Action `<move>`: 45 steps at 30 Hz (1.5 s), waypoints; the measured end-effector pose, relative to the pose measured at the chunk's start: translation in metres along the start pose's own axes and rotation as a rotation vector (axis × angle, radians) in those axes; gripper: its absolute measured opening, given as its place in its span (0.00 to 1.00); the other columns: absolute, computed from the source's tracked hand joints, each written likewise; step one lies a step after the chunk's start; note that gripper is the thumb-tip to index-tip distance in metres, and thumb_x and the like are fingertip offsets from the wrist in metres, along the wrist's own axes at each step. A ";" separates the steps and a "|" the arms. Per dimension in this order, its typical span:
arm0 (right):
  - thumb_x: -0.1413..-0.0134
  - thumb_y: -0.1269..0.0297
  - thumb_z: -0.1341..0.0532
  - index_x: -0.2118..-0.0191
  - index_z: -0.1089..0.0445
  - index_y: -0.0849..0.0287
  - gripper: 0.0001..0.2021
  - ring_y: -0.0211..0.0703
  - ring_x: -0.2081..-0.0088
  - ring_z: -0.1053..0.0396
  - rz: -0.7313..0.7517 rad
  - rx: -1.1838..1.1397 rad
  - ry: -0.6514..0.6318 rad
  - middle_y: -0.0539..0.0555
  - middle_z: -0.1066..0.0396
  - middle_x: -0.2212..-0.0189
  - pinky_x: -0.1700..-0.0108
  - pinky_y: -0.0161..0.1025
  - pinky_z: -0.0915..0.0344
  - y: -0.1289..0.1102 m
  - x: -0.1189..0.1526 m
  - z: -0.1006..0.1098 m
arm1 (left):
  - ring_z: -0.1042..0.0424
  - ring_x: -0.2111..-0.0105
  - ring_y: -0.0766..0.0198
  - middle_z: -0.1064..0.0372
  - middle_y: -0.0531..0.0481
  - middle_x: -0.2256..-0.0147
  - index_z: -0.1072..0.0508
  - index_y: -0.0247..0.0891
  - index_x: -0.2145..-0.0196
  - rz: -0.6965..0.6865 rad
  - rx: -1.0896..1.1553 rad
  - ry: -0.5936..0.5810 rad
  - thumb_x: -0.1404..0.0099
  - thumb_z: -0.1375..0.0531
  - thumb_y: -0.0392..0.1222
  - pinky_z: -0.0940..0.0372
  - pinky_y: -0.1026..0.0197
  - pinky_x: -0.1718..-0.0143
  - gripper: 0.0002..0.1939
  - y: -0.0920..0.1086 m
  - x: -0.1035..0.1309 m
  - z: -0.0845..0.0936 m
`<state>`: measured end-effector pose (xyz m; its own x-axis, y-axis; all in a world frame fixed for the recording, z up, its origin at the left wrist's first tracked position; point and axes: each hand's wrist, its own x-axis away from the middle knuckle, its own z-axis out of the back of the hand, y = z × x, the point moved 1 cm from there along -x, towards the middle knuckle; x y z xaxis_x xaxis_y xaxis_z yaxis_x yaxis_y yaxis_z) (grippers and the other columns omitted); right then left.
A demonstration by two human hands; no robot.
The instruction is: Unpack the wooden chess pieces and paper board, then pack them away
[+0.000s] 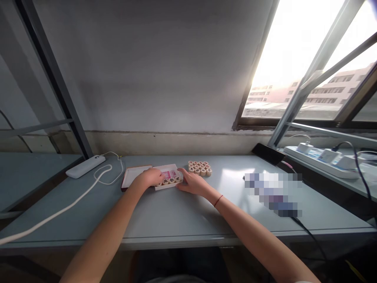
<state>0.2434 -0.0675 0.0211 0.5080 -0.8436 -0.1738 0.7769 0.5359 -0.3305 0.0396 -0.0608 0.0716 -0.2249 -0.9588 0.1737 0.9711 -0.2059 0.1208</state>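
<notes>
A shallow white cardboard box (162,188) lies open on the desk, with a row of round xiangqi pieces (171,181) along its near side and pink print on its inside. My left hand (150,177) reaches over the box's left part, fingers curled down and closed; what they hold, if anything, is hidden. Around the right end of the box, my right hand (191,182) grips with thumb and fingers. Just beyond that hand stands a block of stacked xiangqi pieces (200,168), marked in red and black. A dark-red box lid (129,179), white inside, lies left of the box.
A white power bank or adapter (85,166) and a white cable (63,210) are on the left. At the right are a blurred-out object (272,194), a black flat device (268,153) and a power strip (321,161) with plugs. Metal posts flank the desk (165,220).
</notes>
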 end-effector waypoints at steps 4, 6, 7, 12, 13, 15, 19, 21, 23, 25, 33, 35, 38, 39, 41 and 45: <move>0.48 0.50 0.44 0.45 0.43 0.56 0.27 0.45 0.67 0.32 -0.009 0.031 -0.009 0.56 0.30 0.64 0.73 0.34 0.50 -0.004 -0.001 0.000 | 0.33 0.79 0.61 0.32 0.45 0.74 0.29 0.38 0.82 0.013 0.071 0.024 0.48 0.44 0.50 0.39 0.62 0.76 0.14 -0.009 0.004 0.003; 0.48 0.50 0.43 0.46 0.41 0.57 0.26 0.45 0.67 0.32 -0.033 0.034 -0.016 0.56 0.29 0.65 0.72 0.34 0.50 -0.005 -0.001 -0.001 | 0.35 0.82 0.62 0.33 0.45 0.74 0.31 0.38 0.84 0.033 0.096 -0.031 0.51 0.42 0.51 0.40 0.61 0.78 0.14 -0.009 0.007 0.005; 0.49 0.50 0.43 0.46 0.41 0.58 0.26 0.45 0.67 0.32 -0.041 0.032 -0.017 0.56 0.29 0.65 0.73 0.34 0.50 -0.005 -0.001 0.000 | 0.36 0.83 0.62 0.34 0.45 0.75 0.32 0.38 0.84 0.045 0.100 -0.071 0.51 0.42 0.51 0.41 0.60 0.78 0.14 -0.008 0.009 0.007; 0.49 0.50 0.44 0.46 0.42 0.57 0.27 0.45 0.67 0.32 -0.062 0.024 -0.040 0.55 0.29 0.65 0.74 0.34 0.50 -0.007 -0.001 0.001 | 0.34 0.79 0.60 0.32 0.49 0.76 0.30 0.40 0.77 0.031 0.121 -0.211 0.50 0.44 0.51 0.42 0.60 0.74 0.12 -0.002 0.016 0.013; 0.49 0.49 0.43 0.46 0.42 0.57 0.27 0.44 0.67 0.32 -0.064 0.025 -0.041 0.55 0.29 0.65 0.74 0.33 0.50 -0.006 -0.001 0.001 | 0.34 0.78 0.60 0.31 0.49 0.75 0.30 0.40 0.76 0.018 0.134 -0.222 0.50 0.44 0.52 0.42 0.61 0.74 0.12 -0.002 0.015 0.013; 0.48 0.50 0.43 0.45 0.42 0.57 0.27 0.44 0.67 0.33 -0.057 0.026 -0.040 0.55 0.29 0.66 0.74 0.33 0.50 -0.005 -0.001 0.000 | 0.33 0.76 0.60 0.30 0.50 0.73 0.30 0.41 0.73 -0.010 0.159 -0.229 0.51 0.44 0.52 0.43 0.62 0.74 0.13 -0.005 0.013 0.013; 0.48 0.50 0.43 0.45 0.42 0.58 0.27 0.44 0.69 0.34 -0.027 0.012 -0.034 0.55 0.30 0.67 0.73 0.33 0.50 -0.001 -0.001 -0.001 | 0.32 0.71 0.59 0.29 0.51 0.70 0.29 0.41 0.69 -0.073 0.200 -0.203 0.50 0.43 0.53 0.44 0.63 0.73 0.15 -0.014 0.005 0.012; 0.49 0.49 0.43 0.44 0.44 0.59 0.30 0.42 0.70 0.35 0.005 -0.039 -0.034 0.54 0.32 0.69 0.73 0.33 0.49 0.001 -0.001 0.002 | 0.31 0.69 0.59 0.28 0.50 0.68 0.30 0.40 0.67 -0.110 0.262 -0.121 0.48 0.44 0.53 0.42 0.63 0.71 0.16 -0.015 0.002 0.013; 0.50 0.49 0.42 0.42 0.47 0.59 0.32 0.40 0.72 0.37 0.036 -0.120 -0.018 0.52 0.34 0.71 0.73 0.33 0.48 0.001 0.000 0.008 | 0.31 0.67 0.59 0.28 0.50 0.65 0.30 0.39 0.64 -0.159 0.378 0.002 0.45 0.45 0.54 0.41 0.63 0.69 0.17 -0.010 0.001 0.014; 0.50 0.48 0.42 0.43 0.46 0.57 0.31 0.37 0.73 0.39 0.053 -0.209 0.021 0.50 0.36 0.71 0.72 0.32 0.47 0.000 0.001 0.017 | 0.31 0.66 0.60 0.29 0.49 0.64 0.30 0.38 0.61 -0.241 0.522 0.104 0.42 0.46 0.56 0.39 0.63 0.67 0.19 0.001 0.002 0.014; 0.46 0.49 0.47 0.74 0.43 0.59 0.17 0.31 0.77 0.50 0.074 -0.471 0.090 0.45 0.47 0.80 0.76 0.31 0.53 -0.006 0.003 0.032 | 0.32 0.68 0.63 0.29 0.50 0.66 0.30 0.39 0.60 -0.415 0.828 0.168 0.39 0.47 0.59 0.37 0.65 0.71 0.21 0.044 0.011 -0.004; 0.46 0.51 0.48 0.75 0.44 0.59 0.16 0.31 0.77 0.50 0.031 -0.493 0.069 0.45 0.47 0.80 0.76 0.31 0.53 -0.001 0.003 0.037 | 0.32 0.67 0.63 0.30 0.50 0.64 0.31 0.39 0.59 -0.388 0.856 0.206 0.39 0.46 0.59 0.37 0.65 0.70 0.21 0.043 0.007 -0.008; 0.44 0.53 0.51 0.77 0.44 0.59 0.17 0.31 0.77 0.49 -0.060 -0.529 0.025 0.46 0.45 0.80 0.76 0.30 0.51 0.010 0.006 0.049 | 0.31 0.64 0.62 0.30 0.49 0.62 0.31 0.39 0.59 -0.293 0.911 0.316 0.40 0.45 0.57 0.36 0.64 0.67 0.20 0.038 -0.002 -0.014; 0.45 0.53 0.52 0.77 0.43 0.59 0.17 0.31 0.78 0.49 -0.098 -0.542 0.000 0.47 0.44 0.80 0.76 0.30 0.50 0.014 0.007 0.053 | 0.31 0.64 0.62 0.30 0.48 0.62 0.32 0.39 0.59 -0.269 0.939 0.359 0.40 0.45 0.57 0.35 0.63 0.67 0.19 0.036 -0.005 -0.016; 0.47 0.52 0.50 0.79 0.42 0.59 0.17 0.31 0.79 0.50 -0.194 -0.557 -0.080 0.47 0.45 0.81 0.79 0.30 0.52 0.024 0.010 0.056 | 0.30 0.64 0.62 0.30 0.48 0.62 0.33 0.39 0.59 -0.248 0.992 0.433 0.39 0.45 0.55 0.35 0.63 0.67 0.18 0.034 -0.010 -0.020; 0.52 0.49 0.44 0.78 0.37 0.60 0.18 0.31 0.81 0.48 -0.352 -0.531 -0.288 0.46 0.45 0.83 0.81 0.30 0.53 0.041 0.010 0.049 | 0.30 0.62 0.63 0.32 0.48 0.59 0.34 0.40 0.57 -0.231 1.003 0.471 0.42 0.42 0.46 0.33 0.64 0.67 0.15 0.034 -0.014 -0.026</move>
<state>0.2984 -0.0524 0.0515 0.3946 -0.8827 0.2553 0.6635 0.0815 -0.7437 0.0778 -0.0592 0.0481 -0.1319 -0.9402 -0.3142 0.3603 -0.3407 0.8684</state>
